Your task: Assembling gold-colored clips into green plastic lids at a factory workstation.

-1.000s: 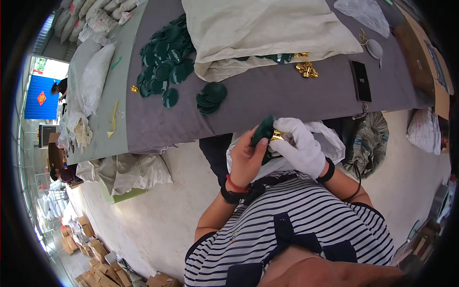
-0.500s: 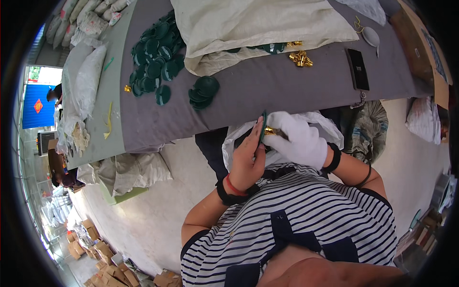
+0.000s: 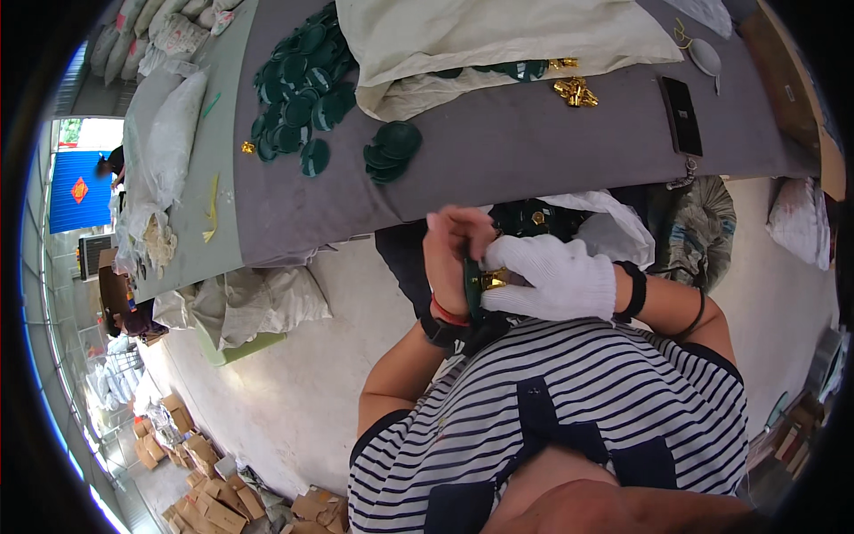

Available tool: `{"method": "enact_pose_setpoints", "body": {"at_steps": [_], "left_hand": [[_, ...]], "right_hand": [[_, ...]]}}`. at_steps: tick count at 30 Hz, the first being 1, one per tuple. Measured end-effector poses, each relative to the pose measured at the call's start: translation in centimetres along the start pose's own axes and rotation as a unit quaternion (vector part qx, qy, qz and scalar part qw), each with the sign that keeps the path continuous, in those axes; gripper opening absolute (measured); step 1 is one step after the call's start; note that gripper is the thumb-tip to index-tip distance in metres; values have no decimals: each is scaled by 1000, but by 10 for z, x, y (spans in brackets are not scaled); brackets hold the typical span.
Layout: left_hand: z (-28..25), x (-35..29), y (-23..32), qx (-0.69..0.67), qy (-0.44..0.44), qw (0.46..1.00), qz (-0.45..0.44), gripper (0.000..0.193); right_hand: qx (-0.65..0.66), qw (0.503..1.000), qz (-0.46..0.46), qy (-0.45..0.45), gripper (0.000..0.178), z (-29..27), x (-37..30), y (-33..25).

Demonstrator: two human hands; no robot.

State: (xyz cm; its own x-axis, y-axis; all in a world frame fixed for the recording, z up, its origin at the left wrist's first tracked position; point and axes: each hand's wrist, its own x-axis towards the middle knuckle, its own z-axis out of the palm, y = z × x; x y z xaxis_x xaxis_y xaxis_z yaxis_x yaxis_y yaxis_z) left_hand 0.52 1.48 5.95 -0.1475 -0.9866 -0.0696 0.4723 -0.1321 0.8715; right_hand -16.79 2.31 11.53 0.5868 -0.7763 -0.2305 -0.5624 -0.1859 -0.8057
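Observation:
Between my hands, a dark green round disc (image 3: pixel 472 294) stands on edge with a shiny gold metal piece (image 3: pixel 495 279) against its right face. My bare left hand (image 3: pixel 452 254) is pressed along the disc's left side, its fingers curled over the top. My right hand (image 3: pixel 565 278), in a white knitted glove, closes around the gold piece and pushes it to the disc. How the two parts join is hidden by the fingers. Below the table edge, an open white bag (image 3: pixel 614 222) at my lap contains green discs with gold parts (image 3: pixel 537 217).
A grey-covered table (image 3: pixel 498 151) bears a heap of green discs (image 3: pixel 298 89), a small stack of discs (image 3: pixel 391 151), loose gold pieces (image 3: pixel 576 92), a cream sack (image 3: pixel 507 36) and a black phone (image 3: pixel 680 116). A cardboard box (image 3: pixel 796 98) stands far right. Flattened cartons (image 3: pixel 213 507) lie lower left.
Both hands have come lower and closer to my body with the disc and gold piece. My left fingers, straight before, now curl over the disc. The bag's contents have come into sight.

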Motion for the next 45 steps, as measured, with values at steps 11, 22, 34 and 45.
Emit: {"method": "enact_pose_setpoints", "body": {"at_steps": [11,22,34,45], "left_hand": [[7,2,6,-6,-52,985,-167,66],[-6,9,-9,138,-180,959,172,69],[-22,11,-43,296,-77,925,225,46],[-121,106,-15,791,17,595,142,74]], "right_hand": [[-314,903,-292,26,28,-4,7,21],[182,968,-6,-172,24,11,6,21],[38,995,-89,25,41,49,17,102],[-207,960,183,42,43,49,-3,129]]}}
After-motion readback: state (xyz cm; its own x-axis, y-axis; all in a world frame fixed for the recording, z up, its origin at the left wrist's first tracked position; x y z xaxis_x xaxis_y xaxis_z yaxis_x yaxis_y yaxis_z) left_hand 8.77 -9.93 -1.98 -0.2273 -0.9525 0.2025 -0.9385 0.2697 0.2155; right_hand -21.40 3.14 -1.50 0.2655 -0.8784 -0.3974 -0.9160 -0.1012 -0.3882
